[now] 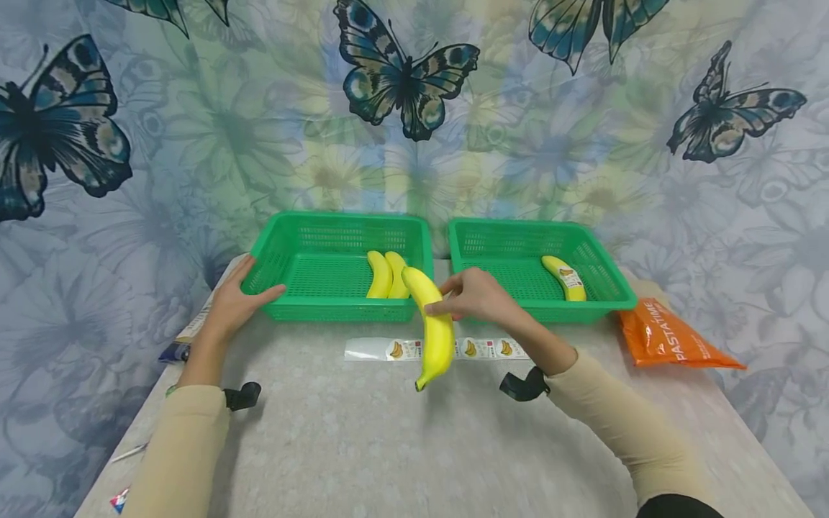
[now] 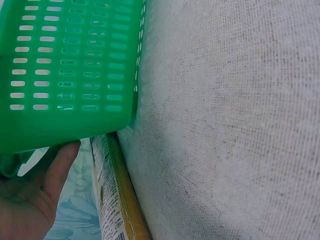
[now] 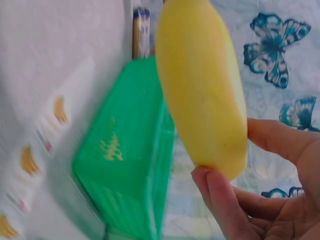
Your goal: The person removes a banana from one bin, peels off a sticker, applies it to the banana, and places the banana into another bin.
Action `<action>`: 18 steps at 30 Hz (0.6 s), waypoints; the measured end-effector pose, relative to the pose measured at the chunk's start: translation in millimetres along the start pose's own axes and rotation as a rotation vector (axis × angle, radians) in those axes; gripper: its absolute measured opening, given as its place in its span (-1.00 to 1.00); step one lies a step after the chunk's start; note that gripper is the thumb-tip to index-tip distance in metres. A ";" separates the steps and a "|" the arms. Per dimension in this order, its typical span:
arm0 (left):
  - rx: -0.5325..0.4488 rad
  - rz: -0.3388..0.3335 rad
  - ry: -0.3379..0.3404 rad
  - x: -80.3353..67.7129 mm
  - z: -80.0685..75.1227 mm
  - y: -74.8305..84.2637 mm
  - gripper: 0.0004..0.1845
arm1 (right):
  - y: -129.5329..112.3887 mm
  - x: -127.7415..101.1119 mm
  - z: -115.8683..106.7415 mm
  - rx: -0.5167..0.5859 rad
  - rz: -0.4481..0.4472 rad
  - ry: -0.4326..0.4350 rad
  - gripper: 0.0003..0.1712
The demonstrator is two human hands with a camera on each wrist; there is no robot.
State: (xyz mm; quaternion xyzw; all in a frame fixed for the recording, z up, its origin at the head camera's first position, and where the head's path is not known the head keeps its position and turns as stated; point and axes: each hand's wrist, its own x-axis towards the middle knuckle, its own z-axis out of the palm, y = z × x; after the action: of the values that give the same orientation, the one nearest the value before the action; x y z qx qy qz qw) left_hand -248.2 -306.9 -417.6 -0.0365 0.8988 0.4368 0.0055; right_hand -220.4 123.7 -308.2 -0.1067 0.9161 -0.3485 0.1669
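Note:
In the head view my right hand (image 1: 482,293) pinches a yellow banana (image 1: 438,342) between thumb and fingers, held above the table in front of two green baskets. No sticker shows on the visible side of this banana; the right wrist view has it close up (image 3: 202,90). My left hand (image 1: 232,302) holds the near left corner of the left basket (image 1: 343,311), thumb over the rim. Two bananas (image 1: 379,275) lie side by side in that basket. One banana with a label (image 1: 565,278) lies in the right basket (image 1: 512,311).
A strip of banana stickers (image 1: 470,350) lies on the table below the baskets, partly behind the held banana. An orange packet (image 1: 673,338) stands beside the right basket. Another packet (image 2: 112,195) lies left of the left basket. Butterfly-printed cloth (image 1: 414,165) hangs behind.

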 end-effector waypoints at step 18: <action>0.008 -0.011 0.013 -1.5 1.1 3.4 0.14 | 73.8 -39.2 69.5 0.095 0.077 0.066 -0.47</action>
State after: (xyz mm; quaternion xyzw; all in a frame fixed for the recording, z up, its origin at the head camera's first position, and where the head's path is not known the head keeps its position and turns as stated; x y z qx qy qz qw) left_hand -247.0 -303.8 -415.6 -0.0444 0.9003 0.4330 0.0022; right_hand -163.7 148.3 -397.7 -0.0519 0.9071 -0.3881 0.1547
